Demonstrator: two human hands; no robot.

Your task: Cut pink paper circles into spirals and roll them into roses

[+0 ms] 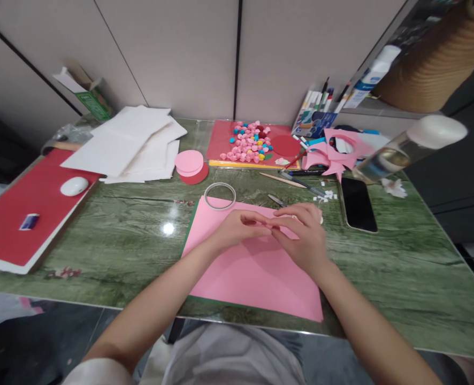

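Note:
My left hand and my right hand meet fingertip to fingertip above a stack of pink paper sheets. Pinched between them is a small pink piece, mostly covered by the fingers, so its exact kind is hard to make out. A roll of tape lies on the far left corner of the pink paper. Just beyond my right hand, scissors rest on the table, their handles hidden behind the fingers.
Small pink, blue and yellow pieces pile on red sheets at the back. Paper circles, white sheets and a red folder with a mouse lie left. A phone, pink scraps and a bottle are right.

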